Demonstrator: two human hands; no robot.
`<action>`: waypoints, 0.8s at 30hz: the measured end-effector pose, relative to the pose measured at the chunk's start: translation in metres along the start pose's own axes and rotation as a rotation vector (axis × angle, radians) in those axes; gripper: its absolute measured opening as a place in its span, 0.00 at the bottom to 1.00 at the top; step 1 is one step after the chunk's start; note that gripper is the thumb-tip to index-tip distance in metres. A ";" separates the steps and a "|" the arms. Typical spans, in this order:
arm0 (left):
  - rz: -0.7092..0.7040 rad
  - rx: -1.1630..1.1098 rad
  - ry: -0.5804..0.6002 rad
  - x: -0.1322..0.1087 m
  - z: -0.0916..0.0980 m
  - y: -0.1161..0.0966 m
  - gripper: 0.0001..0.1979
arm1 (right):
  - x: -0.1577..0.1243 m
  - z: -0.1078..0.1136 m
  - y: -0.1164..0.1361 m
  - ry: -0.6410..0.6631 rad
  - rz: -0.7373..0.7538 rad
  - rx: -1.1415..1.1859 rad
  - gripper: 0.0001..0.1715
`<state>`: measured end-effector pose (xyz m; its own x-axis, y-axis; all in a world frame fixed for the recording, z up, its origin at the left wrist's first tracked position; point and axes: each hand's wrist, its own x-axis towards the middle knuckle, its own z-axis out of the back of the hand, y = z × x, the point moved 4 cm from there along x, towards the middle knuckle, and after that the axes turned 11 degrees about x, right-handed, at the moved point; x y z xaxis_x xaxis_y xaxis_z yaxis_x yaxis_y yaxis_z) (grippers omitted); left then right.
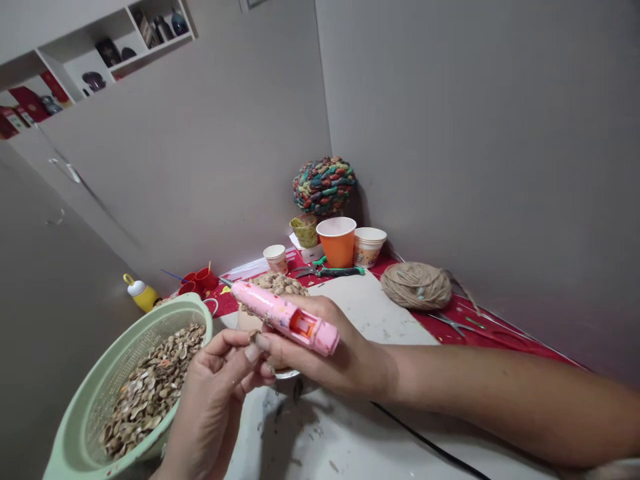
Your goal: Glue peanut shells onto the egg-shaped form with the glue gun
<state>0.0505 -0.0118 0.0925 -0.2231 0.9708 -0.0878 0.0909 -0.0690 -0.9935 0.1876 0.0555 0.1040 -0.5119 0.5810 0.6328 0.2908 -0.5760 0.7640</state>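
Observation:
A pink hot glue gun point(285, 316) is gripped by my right hand point(335, 357), its nozzle pointing to the upper left. Between the thumb and fingers of my left hand point(215, 387) is a small brown nut shell point(254, 335), with my right thumb tip touching it. Behind the glue gun, a rounded form covered on top with nut shells point(281, 283) is partly hidden by my hands. Left of my left hand, a light green colander point(75, 407) holds many loose nut shells point(150, 393).
A black cord point(425, 441) runs off the bottom edge. Behind my right arm lie a twine ball point(416, 285) and scissors point(453, 325). Pliers point(320, 270), an orange cup point(337, 243), paper cups point(370, 247) and a multicoloured ball point(325, 185) stand near the wall corner.

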 end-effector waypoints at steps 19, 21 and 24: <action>-0.001 -0.036 -0.017 -0.001 0.021 0.013 0.13 | 0.002 -0.008 0.006 0.169 -0.160 0.140 0.12; 0.006 -0.064 -0.013 0.000 0.023 0.015 0.13 | 0.003 -0.008 0.006 0.161 -0.158 0.142 0.13; -0.036 -0.068 -0.012 0.001 0.023 0.016 0.10 | 0.001 -0.010 0.001 0.181 -0.161 0.163 0.13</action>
<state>0.0297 -0.0173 0.0746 -0.2393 0.9695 -0.0530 0.1481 -0.0175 -0.9888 0.1792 0.0497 0.1037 -0.6939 0.5370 0.4797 0.3120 -0.3761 0.8725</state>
